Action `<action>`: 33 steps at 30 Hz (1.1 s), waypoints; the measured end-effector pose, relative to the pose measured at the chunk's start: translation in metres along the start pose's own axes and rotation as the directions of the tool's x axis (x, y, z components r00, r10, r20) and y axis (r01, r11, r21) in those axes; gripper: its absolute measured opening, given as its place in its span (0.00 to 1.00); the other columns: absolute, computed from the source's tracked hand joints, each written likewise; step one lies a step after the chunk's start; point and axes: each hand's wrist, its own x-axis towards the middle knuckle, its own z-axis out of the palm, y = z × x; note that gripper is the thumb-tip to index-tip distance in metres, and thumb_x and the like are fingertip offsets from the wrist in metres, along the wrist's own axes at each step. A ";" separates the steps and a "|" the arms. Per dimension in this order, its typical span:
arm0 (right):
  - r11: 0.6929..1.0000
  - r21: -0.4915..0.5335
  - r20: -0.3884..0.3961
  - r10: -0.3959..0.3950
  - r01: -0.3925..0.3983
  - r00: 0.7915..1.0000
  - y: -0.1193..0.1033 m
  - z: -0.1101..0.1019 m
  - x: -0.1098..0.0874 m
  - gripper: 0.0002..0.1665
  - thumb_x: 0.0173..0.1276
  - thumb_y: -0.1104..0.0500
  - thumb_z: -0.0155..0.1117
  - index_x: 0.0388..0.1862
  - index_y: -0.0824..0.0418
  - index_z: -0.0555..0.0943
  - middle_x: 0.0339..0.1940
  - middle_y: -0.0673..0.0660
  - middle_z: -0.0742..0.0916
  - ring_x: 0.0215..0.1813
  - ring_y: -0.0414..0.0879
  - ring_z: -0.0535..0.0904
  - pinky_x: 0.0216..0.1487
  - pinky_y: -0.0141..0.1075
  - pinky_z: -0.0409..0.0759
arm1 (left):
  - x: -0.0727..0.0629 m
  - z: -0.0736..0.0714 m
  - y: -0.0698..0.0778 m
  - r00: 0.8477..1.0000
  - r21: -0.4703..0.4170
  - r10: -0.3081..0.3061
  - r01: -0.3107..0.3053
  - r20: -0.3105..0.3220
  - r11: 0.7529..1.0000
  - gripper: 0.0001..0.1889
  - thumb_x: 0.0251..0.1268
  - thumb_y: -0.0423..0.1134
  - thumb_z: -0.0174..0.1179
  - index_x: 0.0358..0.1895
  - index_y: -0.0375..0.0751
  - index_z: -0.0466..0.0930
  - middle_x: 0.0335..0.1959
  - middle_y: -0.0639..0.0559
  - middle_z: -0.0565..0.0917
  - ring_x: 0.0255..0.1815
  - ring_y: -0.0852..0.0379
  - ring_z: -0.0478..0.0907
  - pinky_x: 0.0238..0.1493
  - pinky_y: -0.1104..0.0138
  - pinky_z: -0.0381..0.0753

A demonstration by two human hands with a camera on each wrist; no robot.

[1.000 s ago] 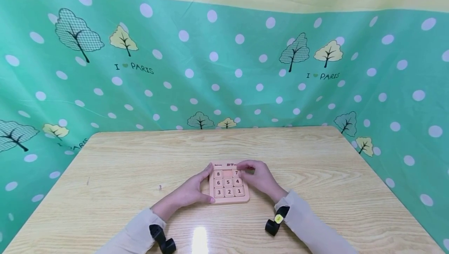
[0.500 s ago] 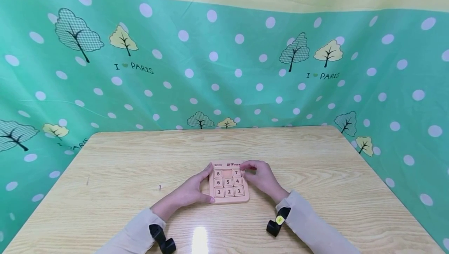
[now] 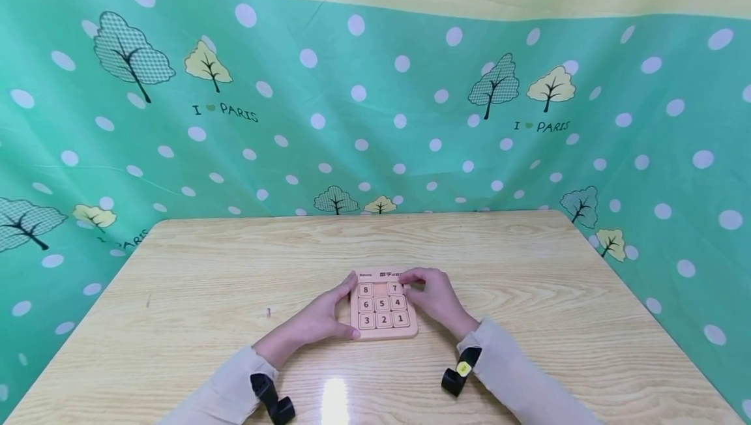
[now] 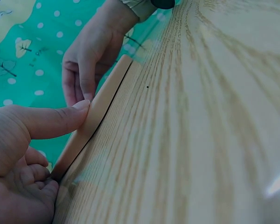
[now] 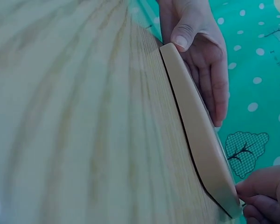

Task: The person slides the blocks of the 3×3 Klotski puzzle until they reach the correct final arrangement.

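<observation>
A pale wooden number slide puzzle (image 3: 383, 329) lies on the table, its tiles numbered 1 to 8. The top row reads 8, an empty slot, then the 7 tile (image 3: 394, 288). My left hand (image 3: 317, 322) holds the puzzle's left side, thumb at the near corner and forefinger at the far one. Bent fingers of my right hand (image 3: 435, 296) are at the upper right corner, thumb and forefinger beside the 7. In the left wrist view, my left thumb presses on the puzzle's edge (image 4: 95, 112). My right fingertips touch the puzzle's end (image 5: 224, 186) in the right wrist view.
The light wood-grain table (image 3: 235, 262) extends around the puzzle. A green dotted curtain (image 3: 375, 118) with tree prints hangs behind and at both sides. Black wrist cameras are strapped over both sleeves (image 3: 510, 369). A bright reflection shows near the table's front.
My right hand has drawn slightly right from over the top edge, uncovering more of the printed heading, and stays beside the 7. The left hand and the tile order are the same.
</observation>
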 end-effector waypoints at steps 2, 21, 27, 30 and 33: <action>1.000 -0.001 0.002 -0.004 0.004 1.000 0.000 0.001 0.001 0.15 0.53 0.71 0.66 0.39 0.59 0.85 0.37 0.50 0.87 0.45 0.46 0.82 0.52 0.43 0.79 | 0.000 0.000 0.000 1.000 0.003 0.001 -0.001 -0.002 1.000 0.55 0.42 0.33 0.73 0.73 0.34 0.45 0.76 0.44 0.44 0.76 0.46 0.40 0.74 0.53 0.40; 0.996 0.064 0.066 -0.072 0.068 0.995 -0.007 0.015 0.006 0.14 0.55 0.71 0.63 0.41 0.62 0.84 0.38 0.53 0.87 0.42 0.44 0.81 0.45 0.32 0.80 | -0.001 -0.002 0.000 1.000 -0.034 0.005 -0.004 0.016 0.999 0.55 0.43 0.33 0.72 0.73 0.33 0.44 0.76 0.44 0.43 0.76 0.47 0.39 0.74 0.53 0.38; 0.993 0.079 0.067 -0.089 0.083 0.994 -0.008 0.016 0.005 0.14 0.56 0.70 0.64 0.42 0.62 0.84 0.39 0.53 0.87 0.42 0.45 0.81 0.45 0.31 0.79 | -0.002 -0.002 0.000 1.000 -0.035 0.003 -0.002 0.016 0.999 0.55 0.43 0.34 0.72 0.73 0.34 0.45 0.76 0.44 0.43 0.76 0.47 0.39 0.74 0.53 0.39; 0.991 0.091 0.076 -0.107 0.100 0.991 -0.006 0.013 0.004 0.13 0.57 0.68 0.65 0.43 0.61 0.84 0.42 0.52 0.87 0.45 0.45 0.80 0.48 0.34 0.78 | -0.001 -0.002 0.000 1.000 -0.029 -0.004 0.004 0.018 1.000 0.55 0.43 0.34 0.72 0.74 0.34 0.44 0.76 0.45 0.43 0.76 0.48 0.39 0.74 0.54 0.39; 0.987 0.110 0.103 -0.128 0.117 0.986 0.000 0.008 0.002 0.13 0.59 0.65 0.67 0.44 0.61 0.84 0.45 0.53 0.86 0.49 0.47 0.79 0.51 0.36 0.78 | -0.001 -0.001 0.000 1.000 -0.021 0.000 0.001 0.017 1.000 0.55 0.42 0.35 0.72 0.73 0.34 0.44 0.76 0.44 0.43 0.76 0.47 0.39 0.74 0.54 0.39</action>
